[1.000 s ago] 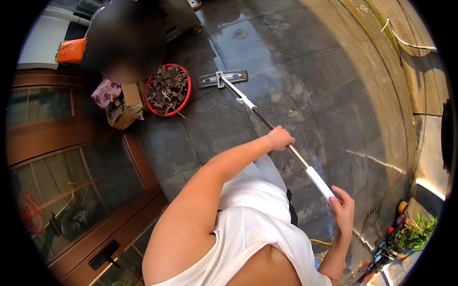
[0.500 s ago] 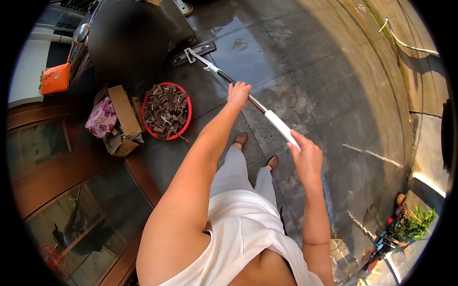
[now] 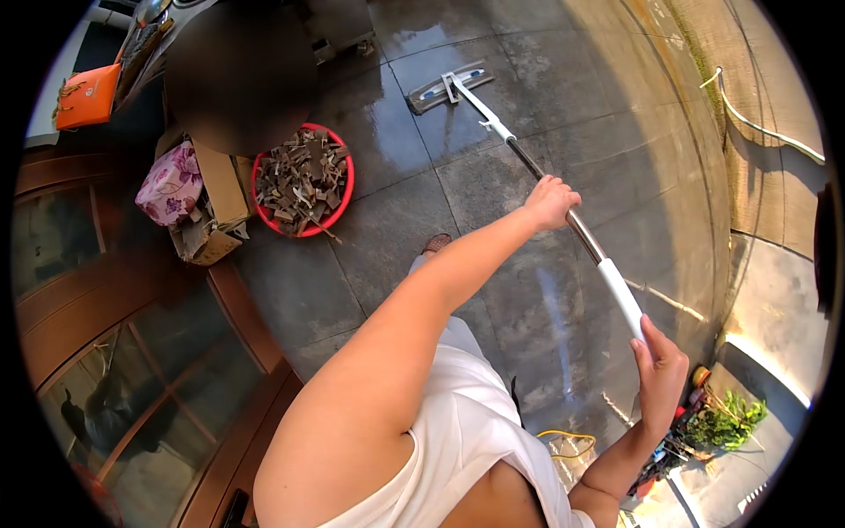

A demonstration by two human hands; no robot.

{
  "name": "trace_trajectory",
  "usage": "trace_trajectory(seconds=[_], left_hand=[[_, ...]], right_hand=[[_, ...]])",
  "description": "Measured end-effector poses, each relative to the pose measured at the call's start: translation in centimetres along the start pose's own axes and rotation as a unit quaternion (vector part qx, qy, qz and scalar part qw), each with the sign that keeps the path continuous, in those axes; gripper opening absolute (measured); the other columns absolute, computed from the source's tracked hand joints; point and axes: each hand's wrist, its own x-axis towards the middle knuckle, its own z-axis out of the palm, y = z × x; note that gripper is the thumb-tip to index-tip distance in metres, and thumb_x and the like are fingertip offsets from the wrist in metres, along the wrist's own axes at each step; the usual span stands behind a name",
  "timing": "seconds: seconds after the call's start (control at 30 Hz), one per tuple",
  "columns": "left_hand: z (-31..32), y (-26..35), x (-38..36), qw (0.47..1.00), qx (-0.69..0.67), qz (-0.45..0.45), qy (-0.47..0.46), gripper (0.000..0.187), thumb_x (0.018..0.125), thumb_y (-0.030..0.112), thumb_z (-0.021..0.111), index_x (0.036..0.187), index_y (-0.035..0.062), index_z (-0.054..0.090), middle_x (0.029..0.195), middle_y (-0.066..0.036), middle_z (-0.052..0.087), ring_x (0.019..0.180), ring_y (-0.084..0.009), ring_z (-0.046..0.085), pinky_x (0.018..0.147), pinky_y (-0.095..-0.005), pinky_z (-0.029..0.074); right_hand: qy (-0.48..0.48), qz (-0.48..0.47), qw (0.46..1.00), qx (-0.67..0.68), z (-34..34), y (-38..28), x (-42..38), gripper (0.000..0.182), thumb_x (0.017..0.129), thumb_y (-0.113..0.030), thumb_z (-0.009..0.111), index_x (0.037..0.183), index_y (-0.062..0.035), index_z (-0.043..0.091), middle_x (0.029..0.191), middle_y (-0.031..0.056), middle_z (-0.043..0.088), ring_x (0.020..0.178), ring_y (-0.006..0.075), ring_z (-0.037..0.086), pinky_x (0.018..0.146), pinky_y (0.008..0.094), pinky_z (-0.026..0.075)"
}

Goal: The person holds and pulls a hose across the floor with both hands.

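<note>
A flat mop [image 3: 613,280] with a white and metal pole slants across the view from upper middle to lower right. My left hand [image 3: 553,202] wraps round the metal part of the pole, about midway along it. Lower down, my right hand [image 3: 660,359] grips the end of the white handle, thumb along it. The mop's flat rectangular head [image 3: 451,85] lies on the wet grey tiles [image 3: 396,216] beyond my hands. Its underside is hidden.
To the left stands a red basin [image 3: 350,180] full of wood scraps, beside a cardboard box [image 3: 224,187] with a flowered bag [image 3: 170,187]. Brown-framed glass doors [image 3: 167,290] run along the lower left. A green plant [image 3: 723,421] is at lower right, and a pale hose [image 3: 761,128] lies upper right.
The mop head has slid right across the tiles, away from the dark area by the basin. Both hands have moved right with the pole, the right one also lower.
</note>
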Motion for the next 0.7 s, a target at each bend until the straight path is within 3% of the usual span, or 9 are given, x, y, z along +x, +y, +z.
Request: trace_trajectory(seconds=[0.2, 0.27, 0.37, 0.47, 0.53, 0.6, 0.63, 0.67, 0.7], left_hand=[[3.3, 10.5, -9.9, 0.995, -0.080, 0.060, -0.017, 0.026, 0.068, 0.024, 0.076, 0.092, 0.0175, 0.067, 0.081, -0.001, 0.064, 0.089, -0.0214, 0.058, 0.085, -0.0356, 0.040], [4.3, 14.2, -14.4, 0.990, -0.109, 0.070, -0.057, 0.024, 0.069, 0.022, 0.074, 0.091, 0.0169, 0.066, 0.080, -0.001, 0.064, 0.088, -0.0220, 0.058, 0.083, -0.0353, 0.039], [5.4, 18.8, -21.7, 0.981, -0.122, 0.089, -0.126, 0.021, 0.071, 0.023, 0.072, 0.089, 0.0160, 0.066, 0.079, -0.002, 0.064, 0.086, -0.0228, 0.059, 0.081, -0.0357, 0.039], [6.0, 21.9, -27.1, 0.968, -0.126, 0.101, -0.194, 0.019, 0.072, 0.024, 0.070, 0.089, 0.0156, 0.066, 0.078, -0.003, 0.065, 0.085, -0.0233, 0.060, 0.081, -0.0364, 0.039], [5.2, 23.3, -30.0, 0.957, -0.125, 0.116, -0.234, 0.019, 0.073, 0.025, 0.069, 0.089, 0.0155, 0.065, 0.077, -0.003, 0.065, 0.083, -0.0238, 0.060, 0.081, -0.0370, 0.040], [3.6, 24.1, -31.6, 0.941, -0.134, 0.125, -0.283, 0.020, 0.074, 0.025, 0.068, 0.091, 0.0139, 0.065, 0.074, -0.004, 0.065, 0.080, -0.0248, 0.063, 0.077, -0.0395, 0.042], [3.3, 24.4, -32.3, 0.938, -0.135, 0.131, -0.290, 0.020, 0.074, 0.025, 0.068, 0.091, 0.0136, 0.065, 0.073, -0.004, 0.065, 0.080, -0.0252, 0.063, 0.076, -0.0403, 0.042], [2.9, 24.5, -32.8, 0.936, -0.136, 0.138, -0.296, 0.020, 0.075, 0.026, 0.067, 0.091, 0.0133, 0.065, 0.073, -0.004, 0.065, 0.081, -0.0255, 0.064, 0.075, -0.0412, 0.043], [2.5, 24.5, -33.2, 0.936, -0.145, 0.126, -0.295, 0.023, 0.075, 0.026, 0.068, 0.092, 0.0125, 0.064, 0.074, -0.004, 0.065, 0.082, -0.0255, 0.064, 0.076, -0.0419, 0.044]], right_hand=[[-0.044, -0.003, 0.997, -0.065, -5.5, -1.1, -12.5, 0.042, 0.069, 0.002, 0.071, 0.111, 0.0017, 0.065, 0.079, 0.0232, 0.064, 0.065, 0.0305, 0.063, 0.061, 0.0323, 0.048], [-0.090, 0.072, 0.988, -0.098, -7.1, -1.4, -17.4, 0.042, 0.068, 0.006, 0.067, 0.110, 0.0043, 0.065, 0.080, 0.0210, 0.067, 0.070, 0.0228, 0.066, 0.066, 0.0285, 0.049], [-0.096, -0.042, 0.990, -0.090, -8.2, -0.5, -25.1, 0.043, 0.067, 0.005, 0.066, 0.110, 0.0043, 0.064, 0.076, 0.0202, 0.066, 0.062, 0.0218, 0.063, 0.060, 0.0282, 0.047], [-0.094, 0.064, 0.992, -0.061, -8.9, -0.7, -31.5, 0.049, 0.069, 0.004, 0.063, 0.119, 0.0021, 0.061, 0.069, 0.0148, 0.064, 0.060, 0.0162, 0.058, 0.059, 0.0264, 0.045], [-0.110, 0.084, 0.985, -0.100, -9.7, -1.7, -34.4, 0.049, 0.089, 0.000, 0.058, 0.136, -0.0137, 0.052, 0.086, 0.0085, 0.067, 0.068, 0.0165, 0.060, 0.061, 0.0248, 0.049], [0.008, 0.088, 0.996, -0.022, -8.8, -3.0, -36.6, 0.051, 0.085, 0.004, 0.061, 0.134, -0.0061, 0.051, 0.079, 0.0071, 0.065, 0.062, 0.0112, 0.056, 0.056, 0.0237, 0.047], [0.011, 0.152, 0.988, -0.028, -9.2, -4.9, -36.7, 0.049, 0.086, -0.002, 0.061, 0.134, -0.0040, 0.049, 0.094, 0.0144, 0.068, 0.077, 0.0212, 0.064, 0.067, 0.0308, 0.050], [0.135, 0.084, 0.987, -0.019, -7.9, -3.6, -37.5, 0.051, 0.083, -0.002, 0.056, 0.134, -0.0057, 0.052, 0.077, 0.0043, 0.060, 0.067, 0.0088, 0.053, 0.060, 0.0214, 0.040], [0.190, 0.085, 0.978, -0.028, -7.7, -3.6, -37.6, 0.048, 0.086, -0.004, 0.055, 0.134, -0.0071, 0.052, 0.080, 0.0037, 0.060, 0.069, 0.0087, 0.053, 0.062, 0.0208, 0.040]])
